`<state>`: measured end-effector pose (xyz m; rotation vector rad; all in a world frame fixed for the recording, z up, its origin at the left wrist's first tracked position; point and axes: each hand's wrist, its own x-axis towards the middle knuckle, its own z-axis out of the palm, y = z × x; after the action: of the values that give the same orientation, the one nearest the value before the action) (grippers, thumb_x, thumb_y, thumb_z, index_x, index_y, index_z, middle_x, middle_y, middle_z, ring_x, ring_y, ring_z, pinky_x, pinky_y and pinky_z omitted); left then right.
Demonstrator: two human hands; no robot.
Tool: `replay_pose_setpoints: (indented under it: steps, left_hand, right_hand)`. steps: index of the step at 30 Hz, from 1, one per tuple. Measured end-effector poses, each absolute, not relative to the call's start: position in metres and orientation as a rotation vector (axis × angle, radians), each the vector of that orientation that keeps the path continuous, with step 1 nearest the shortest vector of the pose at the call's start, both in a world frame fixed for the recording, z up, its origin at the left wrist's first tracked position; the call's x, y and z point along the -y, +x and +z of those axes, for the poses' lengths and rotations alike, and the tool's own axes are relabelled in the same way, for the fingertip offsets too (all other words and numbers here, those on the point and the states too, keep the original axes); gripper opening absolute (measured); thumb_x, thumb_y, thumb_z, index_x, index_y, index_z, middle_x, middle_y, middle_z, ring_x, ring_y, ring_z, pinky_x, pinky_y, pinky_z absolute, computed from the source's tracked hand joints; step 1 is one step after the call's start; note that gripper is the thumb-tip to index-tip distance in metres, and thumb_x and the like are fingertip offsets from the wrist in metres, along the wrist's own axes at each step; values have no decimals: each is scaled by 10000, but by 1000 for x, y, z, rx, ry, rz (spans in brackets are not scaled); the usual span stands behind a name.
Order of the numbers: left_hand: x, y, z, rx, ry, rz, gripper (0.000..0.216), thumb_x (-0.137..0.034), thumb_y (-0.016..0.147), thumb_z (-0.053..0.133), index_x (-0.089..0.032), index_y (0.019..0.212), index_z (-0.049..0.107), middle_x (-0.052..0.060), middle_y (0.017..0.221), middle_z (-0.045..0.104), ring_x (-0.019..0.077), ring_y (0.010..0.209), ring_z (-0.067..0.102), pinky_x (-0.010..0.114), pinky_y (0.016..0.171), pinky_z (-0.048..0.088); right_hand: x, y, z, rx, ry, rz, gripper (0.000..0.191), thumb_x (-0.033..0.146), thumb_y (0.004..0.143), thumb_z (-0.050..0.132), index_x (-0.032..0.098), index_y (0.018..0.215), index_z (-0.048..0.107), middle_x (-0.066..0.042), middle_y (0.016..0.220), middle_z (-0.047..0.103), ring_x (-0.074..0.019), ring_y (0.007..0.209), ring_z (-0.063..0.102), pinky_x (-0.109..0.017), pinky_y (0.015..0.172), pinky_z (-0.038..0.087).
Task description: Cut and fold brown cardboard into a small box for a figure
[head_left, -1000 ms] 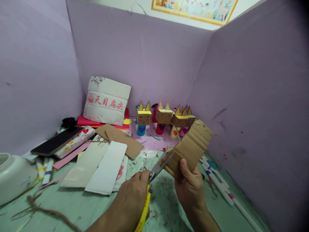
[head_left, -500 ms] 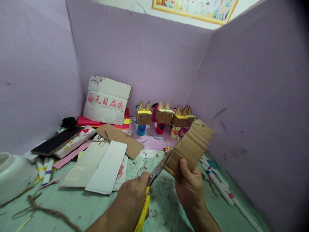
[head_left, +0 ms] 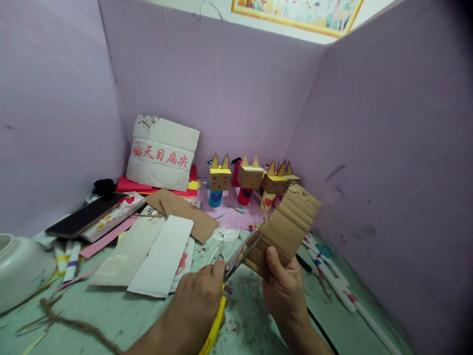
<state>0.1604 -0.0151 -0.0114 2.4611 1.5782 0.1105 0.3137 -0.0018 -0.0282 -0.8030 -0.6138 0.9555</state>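
Note:
My left hand is closed round the yellow handles of a pair of scissors. The scissor blades reach up and right across the lower left edge of a brown corrugated cardboard piece. A thin ragged strip hangs along that cut edge. My right hand grips the cardboard from below, thumb on its front face, and holds it tilted above the table.
Cardboard animal figures stand at the back. On the left lie white card pieces, brown card, a phone, a white bowl and a twig. Markers lie along the right wall.
Both hands, with the scissors and the cardboard, have shifted slightly left and down. A dark thin object now shows beside my right wrist. The things on the table stay put.

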Motion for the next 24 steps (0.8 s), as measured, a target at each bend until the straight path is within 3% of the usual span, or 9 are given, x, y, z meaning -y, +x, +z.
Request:
replay_pose_setpoints:
  steps: [5, 11, 19, 24]
  left_hand:
    - [16, 159, -24, -1559, 2449, 158, 404, -13, 613, 444, -186, 975, 499, 53, 807, 671, 237, 768, 656, 313, 678, 480]
    - [9, 160, -23, -1502, 2446, 301, 343, -62, 681, 468, -196, 996, 492, 68, 882, 673, 249, 779, 655, 321, 648, 481]
    - [13, 161, -20, -1525, 2387, 178, 469, -24, 609, 434, -172, 1051, 494, 87, 894, 680, 273, 806, 657, 353, 689, 484]
    - [8, 156, -23, -1496, 2417, 225, 399, -10, 623, 426, -161, 985, 495, 75, 815, 676, 251, 758, 653, 319, 654, 470]
  right_hand:
    - [0, 317, -34, 678, -839, 913, 592, 369, 692, 711, 175, 1224, 538, -97, 1016, 697, -252, 909, 647, -393, 812, 500]
    - [1, 315, -39, 741, -874, 916, 571, 377, 701, 706, 168, 1209, 549, -100, 1032, 693, -268, 950, 637, -408, 846, 487]
    - [4, 308, -41, 707, -892, 914, 620, 395, 673, 724, 157, 1212, 530, -102, 1045, 686, -258, 961, 630, -414, 885, 470]
    - [4, 313, -36, 697, -886, 994, 572, 380, 656, 729, 157, 1160, 577, -102, 995, 703, -283, 932, 646, -437, 867, 477]
